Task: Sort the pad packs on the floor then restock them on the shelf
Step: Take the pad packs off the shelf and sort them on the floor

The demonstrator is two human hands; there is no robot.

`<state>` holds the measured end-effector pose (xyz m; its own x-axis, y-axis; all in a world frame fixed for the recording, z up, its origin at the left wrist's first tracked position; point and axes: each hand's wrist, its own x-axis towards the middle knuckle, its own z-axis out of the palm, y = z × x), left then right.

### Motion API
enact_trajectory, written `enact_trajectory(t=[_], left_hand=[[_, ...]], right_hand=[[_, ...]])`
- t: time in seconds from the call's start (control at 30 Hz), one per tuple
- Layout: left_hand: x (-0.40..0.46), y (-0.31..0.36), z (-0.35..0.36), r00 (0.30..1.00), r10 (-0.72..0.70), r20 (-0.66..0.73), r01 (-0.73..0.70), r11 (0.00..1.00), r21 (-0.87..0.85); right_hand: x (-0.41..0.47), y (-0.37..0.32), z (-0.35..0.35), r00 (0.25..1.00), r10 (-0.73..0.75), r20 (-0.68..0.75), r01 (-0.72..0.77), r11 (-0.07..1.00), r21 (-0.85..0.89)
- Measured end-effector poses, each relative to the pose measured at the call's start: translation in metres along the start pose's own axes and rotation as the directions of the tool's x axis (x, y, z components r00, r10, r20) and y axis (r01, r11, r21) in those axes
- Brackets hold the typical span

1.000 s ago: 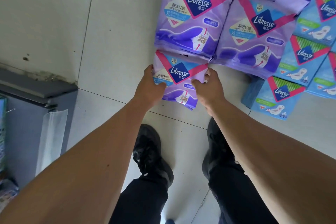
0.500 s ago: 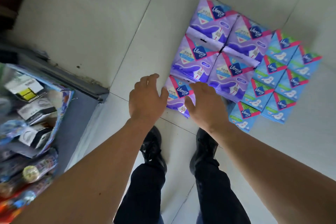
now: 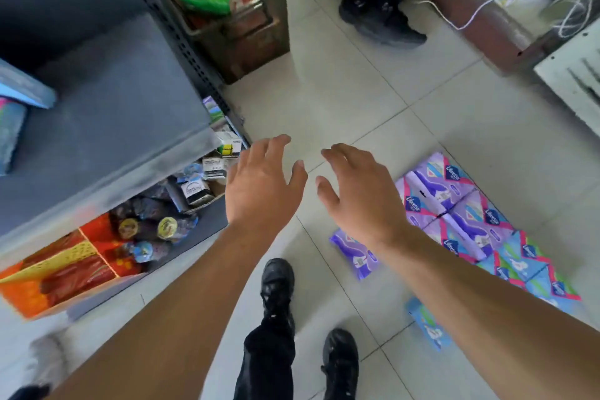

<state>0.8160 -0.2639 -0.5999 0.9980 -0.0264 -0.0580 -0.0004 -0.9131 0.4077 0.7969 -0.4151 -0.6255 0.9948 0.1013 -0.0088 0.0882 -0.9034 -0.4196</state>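
Observation:
Purple pad packs point(image 3: 454, 204) lie side by side on the tiled floor at the right, with blue and green pad packs point(image 3: 532, 269) beyond them toward the lower right. One small purple pack point(image 3: 352, 252) lies apart, just under my right forearm. A single blue pack point(image 3: 428, 325) lies nearer my feet. My left hand point(image 3: 259, 185) and my right hand point(image 3: 360, 191) hover above the floor with fingers spread, holding nothing. The grey shelf point(image 3: 107, 127) stands at the left, its top board mostly bare.
The lower shelf level holds bottles point(image 3: 146, 230), small boxes point(image 3: 207, 172) and an orange basket point(image 3: 48, 279). A brown crate point(image 3: 246, 26) of green packets stands behind the shelf. Another person's black shoes point(image 3: 380, 23) are at the top. My own shoes point(image 3: 279, 282) are below.
My hands have let go of the small purple pack and risen off the floor. The view has swung up and left, bringing the shelf into sight.

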Motion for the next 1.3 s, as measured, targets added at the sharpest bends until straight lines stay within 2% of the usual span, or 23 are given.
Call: enact_trajectory(t=[0.17, 0.33, 0.5, 0.77, 1.0, 1.17, 1.3], left_hand=[[-0.038, -0.036, -0.073, 0.978, -0.145, -0.152, 0.141, 0.989, -0.036], [-0.071, -0.093, -0.139, 0.917, -0.29, -0.275, 0.283, 0.957, -0.067], [-0.1, -0.161, -0.183, 0.833, -0.424, -0.355, 0.408, 0.905, -0.123], [-0.138, -0.279, -0.224, 0.736, -0.537, -0.412, 0.515, 0.839, -0.174], [-0.138, -0.372, -0.263, 0.686, -0.603, -0.407, 0.553, 0.796, -0.247], [-0.116, -0.443, -0.285, 0.649, -0.659, -0.381, 0.594, 0.752, -0.287], [-0.093, -0.498, -0.295, 0.64, -0.694, -0.328, 0.57, 0.716, -0.403]], right_hand=[[-0.002, -0.077, -0.023, 0.974, -0.227, -0.013, 0.227, 0.974, 0.007], [0.003, -0.158, -0.028, 0.917, -0.398, -0.001, 0.398, 0.916, 0.042], [0.011, -0.245, -0.006, 0.849, -0.527, -0.039, 0.529, 0.846, 0.071], [0.016, -0.375, 0.057, 0.777, -0.629, 0.034, 0.623, 0.775, 0.111], [0.045, -0.471, 0.099, 0.756, -0.646, 0.103, 0.619, 0.757, 0.211], [0.085, -0.544, 0.139, 0.832, -0.523, 0.184, 0.436, 0.823, 0.365], [0.12, -0.584, 0.173, 0.881, -0.413, 0.233, 0.295, 0.862, 0.413]])
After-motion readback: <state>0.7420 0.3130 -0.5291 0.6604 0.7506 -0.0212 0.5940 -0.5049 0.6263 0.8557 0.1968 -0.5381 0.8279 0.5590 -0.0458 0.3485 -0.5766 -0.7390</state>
